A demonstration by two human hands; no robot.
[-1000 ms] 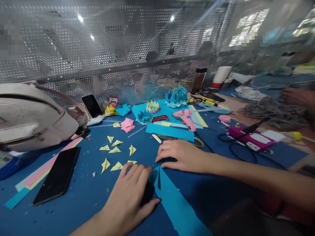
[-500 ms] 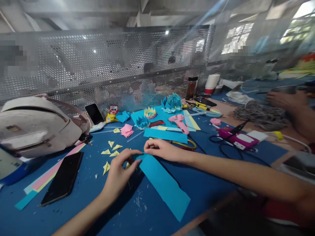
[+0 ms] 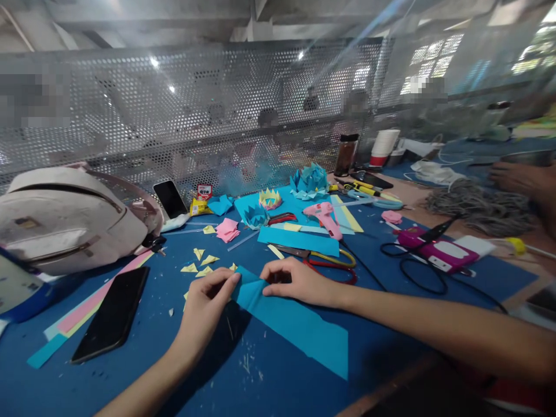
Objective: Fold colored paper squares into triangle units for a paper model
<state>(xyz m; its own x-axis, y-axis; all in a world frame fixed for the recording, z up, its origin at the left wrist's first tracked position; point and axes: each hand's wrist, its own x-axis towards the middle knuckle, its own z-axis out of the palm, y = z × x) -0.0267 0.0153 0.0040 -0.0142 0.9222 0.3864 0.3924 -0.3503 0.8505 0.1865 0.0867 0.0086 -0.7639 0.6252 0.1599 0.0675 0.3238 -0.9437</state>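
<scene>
A long, creased strip of bright blue paper (image 3: 299, 327) slants over the dark blue tabletop (image 3: 165, 382). Your left hand (image 3: 208, 295) pinches its far left corner, thumb and fingers closed; your right hand (image 3: 295, 281) pinches its upper edge, fingers curled. Beyond lie red-and-yellow-handled scissors (image 3: 332, 259); small folded yellow paper triangles (image 3: 210, 259) sit left.

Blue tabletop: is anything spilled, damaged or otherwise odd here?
No spill shows. Whitish flecks mark the tabletop below the hands, standing out against the blue cover. The blue paper strip, held between left hand and right hand, has an uneven far edge, unlike its straighter near edge.
</scene>
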